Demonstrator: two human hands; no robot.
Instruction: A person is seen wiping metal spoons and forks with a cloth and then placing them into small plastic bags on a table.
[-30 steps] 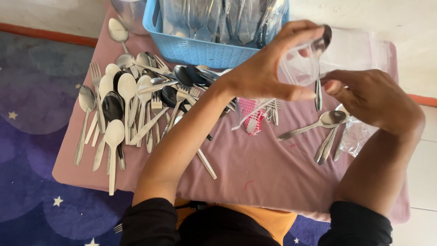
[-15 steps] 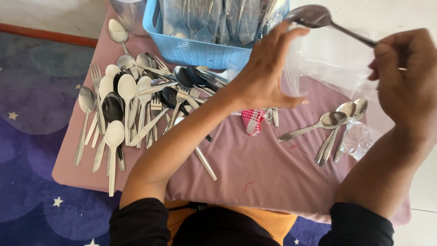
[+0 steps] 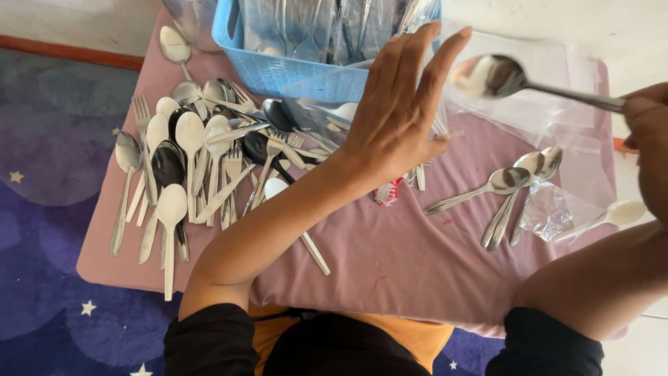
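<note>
The right hand (image 3: 650,150), at the right edge of the view, is closed around the handle of a metal spoon (image 3: 495,75) — a polished steel one with a bright oval bowl and a slim straight handle. The spoon is held in the air, roughly level, its bowl pointing left above clear plastic bags (image 3: 550,97) that lie flat on the far right part of the pink cloth-covered table (image 3: 390,257). The left hand (image 3: 396,115) is raised with the palm flat and fingers spread and straight, gripping nothing; it hovers just left of the spoon's bowl, in front of the blue plastic basket (image 3: 292,73). That basket stands at the table's far edge and holds cutlery sleeved in clear plastic, standing upright. Near the right edge of the table three loose spoons (image 3: 511,188) lie close together, just beside a crumpled clear wrapper (image 3: 546,212), with a white plastic spoon (image 3: 612,214) next to it. Below the left hand a small packet with a red-and-white checked pattern (image 3: 387,191) peeks out. On the table's left half lies a big loose heap of spoons and forks (image 3: 195,160) — steel, white and black ones overlapping.
</note>
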